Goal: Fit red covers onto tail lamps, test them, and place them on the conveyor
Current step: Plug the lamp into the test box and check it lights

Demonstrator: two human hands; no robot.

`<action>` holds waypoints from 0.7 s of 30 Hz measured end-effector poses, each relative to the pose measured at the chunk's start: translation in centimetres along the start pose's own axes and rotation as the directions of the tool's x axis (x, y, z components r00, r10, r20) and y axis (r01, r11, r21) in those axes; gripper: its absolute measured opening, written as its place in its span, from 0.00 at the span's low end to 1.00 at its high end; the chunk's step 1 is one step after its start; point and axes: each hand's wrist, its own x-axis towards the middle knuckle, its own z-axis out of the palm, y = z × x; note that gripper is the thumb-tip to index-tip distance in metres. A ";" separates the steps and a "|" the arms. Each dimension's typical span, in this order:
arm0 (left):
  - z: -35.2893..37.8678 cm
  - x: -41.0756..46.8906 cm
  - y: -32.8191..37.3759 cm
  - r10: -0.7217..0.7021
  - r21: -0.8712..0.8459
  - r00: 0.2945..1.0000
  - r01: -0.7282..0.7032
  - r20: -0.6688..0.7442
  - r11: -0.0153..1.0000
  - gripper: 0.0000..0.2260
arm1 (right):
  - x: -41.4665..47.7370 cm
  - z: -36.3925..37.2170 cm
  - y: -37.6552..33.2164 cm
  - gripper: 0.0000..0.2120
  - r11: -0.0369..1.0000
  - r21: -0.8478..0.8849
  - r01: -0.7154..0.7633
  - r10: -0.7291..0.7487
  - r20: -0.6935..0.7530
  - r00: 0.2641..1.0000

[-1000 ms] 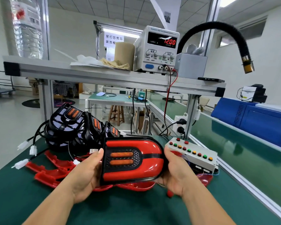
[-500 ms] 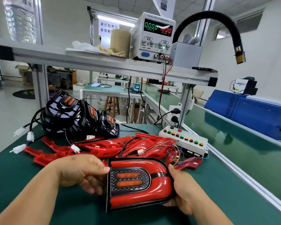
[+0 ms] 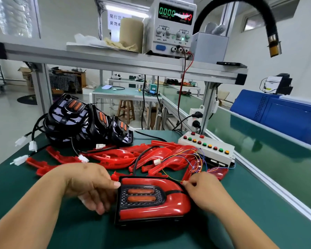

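Green matting covers the counter, and on it, close to the person, lies one tail lamp with its red cover already seated all round the black grille. The fitting step looks done for this piece. The left hand steadies it, thumb touching the near-left corner and the other fingers loosely bent beside the edge, gripping nothing. The right hand pinches a small white plug on thin coloured wires that run back to the button box. Testing seems only about to start: the amber strips are dark and the power supply on the shelf shows zero current. The lamp's own connector rests on the heap of loose red covers behind, apart from the plug, so the two have yet to be joined. Placing on the conveyor to the right is still ahead, and several bare black lamps wait at the back left. The wire tangle and the lamp's cable drape over the covers — likely snags — and the button box stands at the counter's conveyor-side edge.
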 end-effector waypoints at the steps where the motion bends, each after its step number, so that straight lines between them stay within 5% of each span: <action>1: -0.5 -0.1 0.3 -0.010 0.002 1.000 0.010 -0.008 1.000 0.17 | 0.5 -0.7 -0.2 0.23 1.000 -0.008 0.016 -0.016 -0.019 1.000; 5: -2.8 0.1 2.1 0.028 -0.005 0.996 -0.028 -0.085 1.000 0.15 | 4.0 -2.8 -2.6 0.14 0.982 0.092 0.162 -0.145 -0.169 0.975; 10: -4.6 4.0 5.5 0.133 -0.005 0.942 -0.142 -0.307 0.990 0.05 | 7.5 0.3 -4.1 0.11 0.957 -0.204 0.204 -0.232 -0.124 0.965; 14: -4.0 9.0 7.0 0.113 0.024 0.903 -0.113 -0.415 0.993 0.07 | 8.5 2.3 -2.9 0.13 0.960 -0.209 0.185 -0.212 -0.118 0.970; 18: -2.4 13.1 8.4 0.192 0.249 0.859 -0.079 -0.475 0.965 0.11 | 9.1 2.6 -2.6 0.13 0.958 -0.195 0.208 -0.234 -0.120 0.965; 21: -1.2 14.4 9.3 0.257 0.535 0.866 0.016 -0.430 0.845 0.14 | 9.3 2.9 -2.4 0.11 0.955 -0.171 0.244 -0.269 -0.146 0.952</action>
